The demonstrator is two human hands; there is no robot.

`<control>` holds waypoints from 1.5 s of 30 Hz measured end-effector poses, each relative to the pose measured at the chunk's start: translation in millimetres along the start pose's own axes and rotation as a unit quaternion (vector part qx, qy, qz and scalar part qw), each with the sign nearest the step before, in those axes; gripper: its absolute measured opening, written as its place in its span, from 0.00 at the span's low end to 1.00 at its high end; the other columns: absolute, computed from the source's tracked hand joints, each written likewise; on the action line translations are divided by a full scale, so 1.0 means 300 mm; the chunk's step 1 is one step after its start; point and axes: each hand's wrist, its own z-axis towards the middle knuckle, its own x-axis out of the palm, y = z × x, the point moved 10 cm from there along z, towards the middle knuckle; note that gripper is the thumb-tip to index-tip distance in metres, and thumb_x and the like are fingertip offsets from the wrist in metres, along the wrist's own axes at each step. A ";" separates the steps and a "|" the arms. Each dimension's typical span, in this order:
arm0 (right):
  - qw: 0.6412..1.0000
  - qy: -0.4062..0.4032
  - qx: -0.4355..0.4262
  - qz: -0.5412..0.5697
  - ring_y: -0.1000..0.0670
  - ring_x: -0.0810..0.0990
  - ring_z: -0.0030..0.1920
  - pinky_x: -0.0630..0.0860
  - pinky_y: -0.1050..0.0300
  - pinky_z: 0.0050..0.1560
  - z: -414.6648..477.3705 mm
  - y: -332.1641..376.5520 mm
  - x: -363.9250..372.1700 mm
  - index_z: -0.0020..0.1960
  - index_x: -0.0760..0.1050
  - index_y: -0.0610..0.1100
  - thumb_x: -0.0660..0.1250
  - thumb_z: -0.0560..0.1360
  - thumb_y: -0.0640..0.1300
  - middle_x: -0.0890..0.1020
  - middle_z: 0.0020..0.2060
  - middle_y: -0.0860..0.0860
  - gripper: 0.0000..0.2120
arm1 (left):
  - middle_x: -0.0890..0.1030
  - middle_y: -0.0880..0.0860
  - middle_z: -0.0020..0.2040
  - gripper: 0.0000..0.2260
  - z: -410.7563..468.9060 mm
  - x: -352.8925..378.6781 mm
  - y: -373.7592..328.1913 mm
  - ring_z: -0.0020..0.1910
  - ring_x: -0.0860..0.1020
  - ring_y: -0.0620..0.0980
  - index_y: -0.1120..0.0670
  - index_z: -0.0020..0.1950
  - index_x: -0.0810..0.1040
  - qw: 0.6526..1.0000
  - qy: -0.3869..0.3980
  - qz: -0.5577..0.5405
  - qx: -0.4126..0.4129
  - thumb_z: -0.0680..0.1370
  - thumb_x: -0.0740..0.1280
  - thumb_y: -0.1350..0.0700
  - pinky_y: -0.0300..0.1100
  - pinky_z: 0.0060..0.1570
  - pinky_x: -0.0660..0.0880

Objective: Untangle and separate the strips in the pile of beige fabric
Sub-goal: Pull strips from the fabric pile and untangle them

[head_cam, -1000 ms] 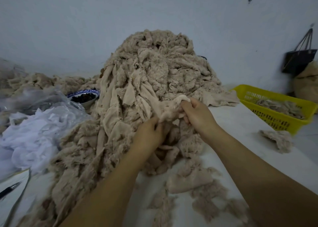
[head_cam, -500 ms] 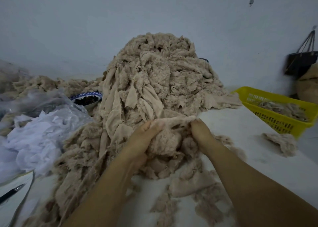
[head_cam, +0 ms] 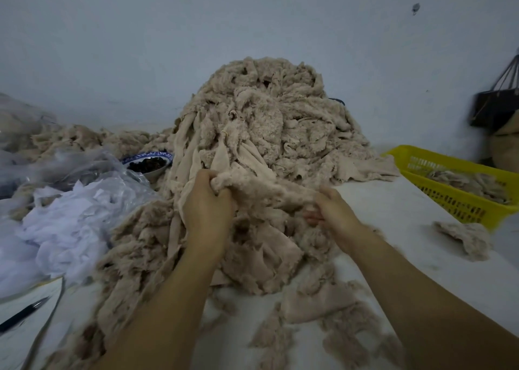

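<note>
The big pile (head_cam: 269, 122) of beige fabric sits against the wall at the far edge of the table (head_cam: 393, 201) and spills forward towards the near edge. At its foot, about mid-table, the person has one fuzzy strip (head_cam: 269, 190) stretched between both hands.

The left hand (head_cam: 206, 201) has its fingers (head_cam: 222, 194) curled tight round the bunched left end. The right hand (head_cam: 335, 212) pinches the other end, thumb on top and fingers tucked underneath.

The strip's long axis runs side to side, roughly along the near edge. It lies just beyond the knuckles, on the pile side of both hands. Its middle rests against the loose cloth below, and I can't tell whether it is caught there.

The left hand is hard up against the long flat pieces hanging down the pile's front, so that end looks the likelier to snag. The right hand is over barer table and has more room to draw away. I'd say the next pull should come towards the near edge, away from the heap.

A yellow basket (head_cam: 460, 209) with a few pieces in it stands at the right edge, with a loose scrap (head_cam: 466, 236) just beside it.
</note>
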 end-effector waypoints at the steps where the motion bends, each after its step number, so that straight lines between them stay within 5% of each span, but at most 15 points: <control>1: 0.997 -0.025 -0.039 -0.064 0.49 0.82 0.50 0.80 0.50 0.50 -0.021 0.024 -0.006 0.68 0.67 0.49 0.56 0.81 0.44 0.76 0.58 0.46 0.15 | 0.77 0.50 0.37 0.08 -0.014 0.021 -0.006 0.32 0.74 0.50 0.48 0.52 0.72 1.000 0.011 0.002 0.007 0.78 0.63 0.61 0.46 0.29 0.69; 4: 0.948 -0.153 -0.217 -0.175 0.50 0.76 0.48 0.75 0.51 0.46 -0.155 0.144 -0.014 0.51 0.75 0.53 0.57 0.81 0.49 0.75 0.54 0.51 0.08 | 0.78 0.51 0.40 0.10 -0.057 0.080 -0.030 0.33 0.74 0.50 0.46 0.52 0.70 0.999 0.038 0.001 0.028 0.78 0.62 0.62 0.46 0.30 0.69; 5: 0.953 -0.126 -0.228 -0.154 0.49 0.77 0.43 0.73 0.53 0.40 -0.182 0.147 0.021 0.43 0.75 0.52 0.57 0.81 0.52 0.77 0.46 0.52 0.12 | 0.77 0.50 0.41 0.11 -0.070 0.097 -0.039 0.35 0.74 0.51 0.46 0.52 0.70 0.998 0.044 0.002 0.033 0.78 0.62 0.62 0.46 0.31 0.69; 7: 0.995 0.039 -0.090 -0.034 0.47 0.82 0.39 0.75 0.57 0.36 -0.193 0.064 0.161 0.39 0.81 0.49 0.55 0.81 0.63 0.83 0.36 0.50 0.26 | 0.76 0.47 0.41 0.12 -0.093 0.117 -0.068 0.37 0.75 0.49 0.45 0.51 0.69 0.997 0.043 0.024 0.052 0.77 0.63 0.63 0.46 0.33 0.69; 10: 0.974 0.166 0.059 0.145 0.48 0.86 0.46 0.81 0.54 0.46 -0.194 0.008 0.276 0.51 0.84 0.45 0.60 0.80 0.63 0.87 0.46 0.46 0.23 | 0.75 0.43 0.44 0.10 -0.152 0.150 -0.135 0.38 0.74 0.44 0.48 0.56 0.72 0.988 0.057 0.076 0.120 0.77 0.64 0.60 0.46 0.38 0.72; 13: 0.961 0.095 0.090 0.242 0.51 0.83 0.33 0.79 0.58 0.38 -0.130 0.040 0.211 0.43 0.79 0.42 0.63 0.80 0.47 0.84 0.32 0.47 0.12 | 0.76 0.54 0.49 0.08 -0.260 0.241 -0.168 0.41 0.76 0.57 0.55 0.59 0.75 0.945 0.137 0.165 0.248 0.80 0.62 0.58 0.50 0.37 0.72; 17: 0.950 0.033 0.116 0.287 0.44 0.82 0.55 0.79 0.47 0.57 -0.080 0.069 0.107 0.60 0.79 0.37 0.65 0.80 0.47 0.83 0.54 0.43 0.15 | 0.77 0.56 0.44 0.09 -0.366 0.294 -0.152 0.35 0.76 0.58 0.57 0.51 0.78 0.873 0.185 0.261 0.367 0.77 0.61 0.55 0.43 0.31 0.67; 20: 0.942 0.033 0.109 0.316 0.43 0.84 0.50 0.82 0.49 0.43 -0.076 0.096 0.064 0.61 0.79 0.39 0.65 0.80 0.47 0.85 0.52 0.42 0.15 | 0.78 0.52 0.43 0.08 -0.439 0.316 -0.156 0.34 0.76 0.53 0.54 0.47 0.78 0.832 0.197 0.256 0.451 0.70 0.73 0.57 0.40 0.31 0.64; 23: 0.924 0.044 0.098 0.366 0.42 0.84 0.53 0.81 0.46 0.46 -0.072 0.123 0.030 0.61 0.80 0.39 0.64 0.80 0.48 0.84 0.55 0.40 0.16 | 0.78 0.49 0.44 0.08 -0.500 0.355 -0.136 0.38 0.76 0.49 0.51 0.48 0.80 0.793 0.270 0.230 0.496 0.77 0.65 0.48 0.41 0.35 0.70; 29: 0.908 0.105 0.034 0.403 0.41 0.84 0.54 0.83 0.45 0.46 -0.071 0.170 0.032 0.66 0.76 0.39 0.63 0.78 0.46 0.82 0.59 0.40 0.19 | 0.74 0.49 0.35 0.28 -0.351 0.271 -0.156 0.33 0.72 0.46 0.57 0.34 0.79 0.883 0.239 0.073 0.397 0.83 0.53 0.41 0.46 0.33 0.72; 33: 0.904 0.108 0.014 0.414 0.42 0.86 0.51 0.83 0.44 0.43 -0.071 0.176 0.033 0.49 0.84 0.39 0.67 0.78 0.45 0.85 0.52 0.40 0.11 | 0.74 0.57 0.31 0.29 -0.225 0.196 -0.098 0.30 0.74 0.52 0.60 0.31 0.71 0.959 0.177 -0.113 0.190 0.79 0.55 0.38 0.46 0.32 0.73; 35: 0.898 0.099 0.009 0.428 0.42 0.86 0.49 0.83 0.44 0.45 -0.065 0.173 0.024 0.38 0.84 0.40 0.65 0.78 0.40 0.86 0.48 0.40 0.13 | 0.78 0.57 0.34 0.28 -0.173 0.174 -0.055 0.33 0.77 0.52 0.59 0.32 0.75 0.962 0.148 -0.214 0.081 0.77 0.57 0.37 0.39 0.35 0.76; 39: 0.901 0.123 0.021 0.416 0.41 0.84 0.47 0.83 0.43 0.44 -0.072 0.170 0.064 0.47 0.74 0.39 0.58 0.76 0.35 0.82 0.45 0.39 0.07 | 0.80 0.41 0.43 0.10 -0.141 0.282 -0.084 0.39 0.76 0.31 0.44 0.49 0.78 0.957 0.270 -0.098 0.043 0.78 0.64 0.39 0.26 0.37 0.71; 42: 0.917 0.120 0.015 0.381 0.42 0.77 0.53 0.79 0.41 0.59 -0.069 0.167 0.070 0.52 0.69 0.43 0.56 0.74 0.34 0.75 0.49 0.40 0.09 | 0.73 0.44 0.33 0.12 -0.142 0.345 -0.095 0.28 0.71 0.40 0.49 0.39 0.74 0.934 0.348 -0.083 0.007 0.80 0.66 0.47 0.31 0.30 0.68; 45: 0.970 0.036 -0.006 0.239 0.47 0.80 0.39 0.80 0.55 0.39 -0.064 0.136 0.001 0.45 0.75 0.41 0.60 0.79 0.40 0.80 0.40 0.43 0.07 | 0.75 0.52 0.34 0.13 -0.137 0.345 -0.101 0.32 0.73 0.47 0.51 0.37 0.77 0.911 0.360 -0.189 -0.075 0.80 0.67 0.49 0.38 0.32 0.70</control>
